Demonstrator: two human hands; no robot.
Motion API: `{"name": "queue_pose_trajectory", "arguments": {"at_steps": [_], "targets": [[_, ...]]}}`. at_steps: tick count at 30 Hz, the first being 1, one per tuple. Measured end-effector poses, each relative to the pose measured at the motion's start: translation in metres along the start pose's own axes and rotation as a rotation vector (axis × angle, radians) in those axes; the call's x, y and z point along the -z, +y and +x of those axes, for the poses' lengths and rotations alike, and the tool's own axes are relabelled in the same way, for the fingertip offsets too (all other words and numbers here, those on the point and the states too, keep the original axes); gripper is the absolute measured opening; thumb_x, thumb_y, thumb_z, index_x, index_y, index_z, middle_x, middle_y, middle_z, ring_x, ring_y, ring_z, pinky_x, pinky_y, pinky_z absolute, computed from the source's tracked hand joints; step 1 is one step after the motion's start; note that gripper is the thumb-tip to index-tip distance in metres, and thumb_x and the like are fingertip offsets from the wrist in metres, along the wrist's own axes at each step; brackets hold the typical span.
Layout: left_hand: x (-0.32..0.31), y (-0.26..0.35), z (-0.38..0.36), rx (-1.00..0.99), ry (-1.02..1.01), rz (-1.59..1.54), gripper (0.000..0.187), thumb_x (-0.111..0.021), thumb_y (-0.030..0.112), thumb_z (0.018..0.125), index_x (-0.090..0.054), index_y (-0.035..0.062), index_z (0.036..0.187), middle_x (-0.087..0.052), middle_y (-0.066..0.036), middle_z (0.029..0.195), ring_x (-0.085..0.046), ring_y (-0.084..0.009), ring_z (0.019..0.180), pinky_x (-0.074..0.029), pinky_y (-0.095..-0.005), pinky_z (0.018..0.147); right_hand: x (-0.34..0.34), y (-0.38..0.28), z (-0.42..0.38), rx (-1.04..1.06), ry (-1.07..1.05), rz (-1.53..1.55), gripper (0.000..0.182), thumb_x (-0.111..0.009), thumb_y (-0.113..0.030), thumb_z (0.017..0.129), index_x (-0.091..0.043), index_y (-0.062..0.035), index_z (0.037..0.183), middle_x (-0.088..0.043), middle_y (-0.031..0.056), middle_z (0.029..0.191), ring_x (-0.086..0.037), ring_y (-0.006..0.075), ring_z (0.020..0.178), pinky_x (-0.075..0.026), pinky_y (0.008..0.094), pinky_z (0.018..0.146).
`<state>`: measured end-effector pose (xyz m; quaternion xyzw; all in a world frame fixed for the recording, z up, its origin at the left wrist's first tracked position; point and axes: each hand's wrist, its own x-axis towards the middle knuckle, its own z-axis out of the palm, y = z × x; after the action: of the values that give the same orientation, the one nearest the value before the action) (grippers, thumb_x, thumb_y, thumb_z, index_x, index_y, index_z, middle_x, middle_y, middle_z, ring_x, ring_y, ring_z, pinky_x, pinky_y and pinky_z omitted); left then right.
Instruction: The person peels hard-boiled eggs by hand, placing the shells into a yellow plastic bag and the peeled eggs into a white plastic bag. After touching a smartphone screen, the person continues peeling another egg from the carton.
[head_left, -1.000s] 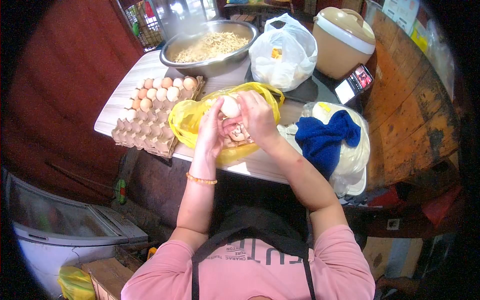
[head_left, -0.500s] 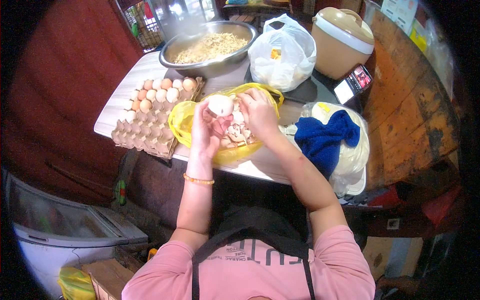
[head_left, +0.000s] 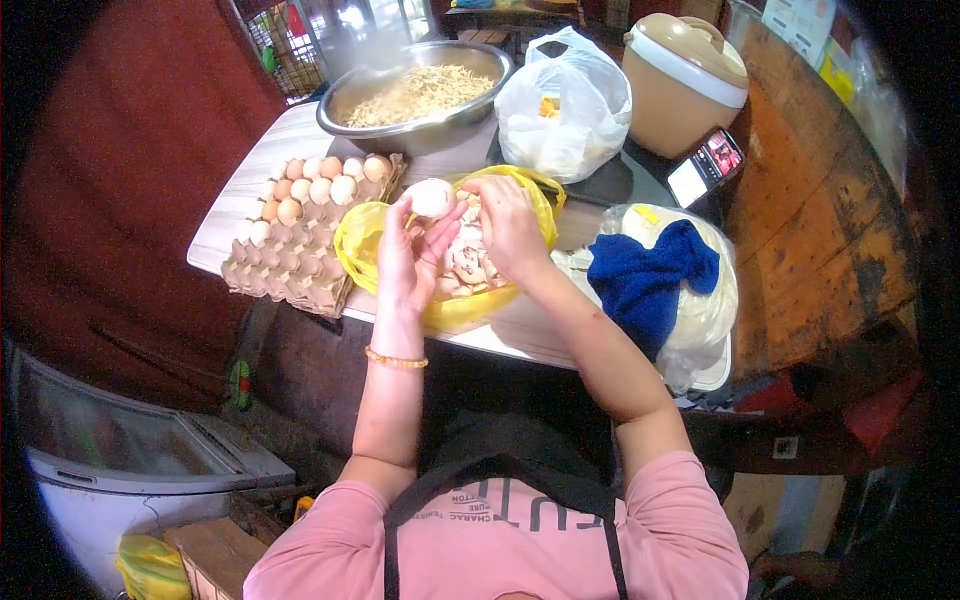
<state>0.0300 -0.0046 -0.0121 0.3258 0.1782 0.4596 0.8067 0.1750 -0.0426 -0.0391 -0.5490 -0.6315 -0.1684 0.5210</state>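
My left hand (head_left: 408,255) holds a white egg (head_left: 432,198) at its fingertips, palm turned up. To the right of the egg is my right hand (head_left: 508,228), its fingers curled together and pointing toward the egg. Whatever is pinched in those fingers, if anything, is hidden. Under both hands lies an opened yellow plastic bag (head_left: 465,312), with broken eggshells (head_left: 468,262) inside it. Left of the bag, a cardboard egg tray (head_left: 290,270) carries several brown and white eggs (head_left: 320,190) in its far half; its near cups hold none.
Steam rises near a large metal bowl (head_left: 420,95) of shredded food at the back. Beside it stand a white plastic bag (head_left: 565,110) and a tan cooler (head_left: 685,80). A phone (head_left: 708,168) leans there. A blue cloth (head_left: 650,275) lies on a clear bag at right.
The egg has moved slightly left and up in my left hand. My right hand has drawn a little apart from the egg, its fingers more curled.
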Motion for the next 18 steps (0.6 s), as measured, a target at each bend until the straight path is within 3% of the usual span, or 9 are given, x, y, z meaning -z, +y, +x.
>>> {"name": "queue_pose_trajectory", "arguments": {"at_steps": [3,5,11,16,18], "targets": [[0.0,-0.007,-0.001,-0.002,0.0,0.036,0.039,-0.051,0.03,0.094,-0.05,-0.0006,0.119,-0.058,-0.015,0.113,-0.065,-0.0293,0.098,-0.056,-0.0318,0.079,0.009,-0.016,0.005,-0.047,0.063,0.134,0.02,-0.052,-0.015,0.09,-0.058,-0.0014,0.103,-0.06,0.017,0.094,-0.058,0.0335,0.083,-0.045,0.0414,0.073],[0.0,-0.015,0.0,-0.014,-0.023,0.074,0.038,-0.051,0.029,0.094,-0.05,0.0003,0.118,-0.058,-0.014,0.112,-0.065,-0.0279,0.097,-0.056,-0.0323,0.08,0.018,-0.031,0.009,-0.315,-0.06,0.315,0.024,-0.051,-0.017,0.092,-0.058,-0.0003,0.108,-0.06,0.0186,0.095,-0.059,0.0339,0.084,-0.046,0.0417,0.075],[-0.013,-0.017,-0.009,0.026,-0.094,0.157,0.03,-0.051,0.024,0.095,-0.05,0.0029,0.116,-0.059,-0.011,0.109,-0.067,-0.023,0.088,-0.058,-0.0304,0.071,0.014,-0.017,0.005,-0.167,0.025,0.284,0.024,-0.051,-0.018,0.093,-0.057,-0.0006,0.109,-0.059,0.0194,0.095,-0.059,0.0372,0.085,-0.047,0.0436,0.074],[-0.013,-0.018,-0.007,-0.072,-0.026,0.432,0.031,-0.057,0.022,0.093,-0.054,0.0029,0.117,-0.063,-0.008,0.105,-0.066,-0.0151,0.082,-0.054,-0.0217,0.06,0.011,-0.019,0.002,-0.098,0.001,0.18,0.022,-0.049,-0.019,0.094,-0.057,-0.0019,0.107,-0.058,0.0204,0.094,-0.058,0.0391,0.086,-0.047,0.0442,0.074],[-0.013,-0.017,-0.008,-0.079,-0.03,0.41,0.03,-0.058,0.021,0.093,-0.054,0.003,0.116,-0.063,-0.008,0.105,-0.066,-0.0145,0.081,-0.053,-0.0203,0.059,0.012,-0.02,0.002,-0.077,0.005,0.183,0.021,-0.049,-0.019,0.095,-0.057,-0.0023,0.106,-0.058,0.0207,0.094,-0.058,0.0396,0.086,-0.047,0.0447,0.074]]}}
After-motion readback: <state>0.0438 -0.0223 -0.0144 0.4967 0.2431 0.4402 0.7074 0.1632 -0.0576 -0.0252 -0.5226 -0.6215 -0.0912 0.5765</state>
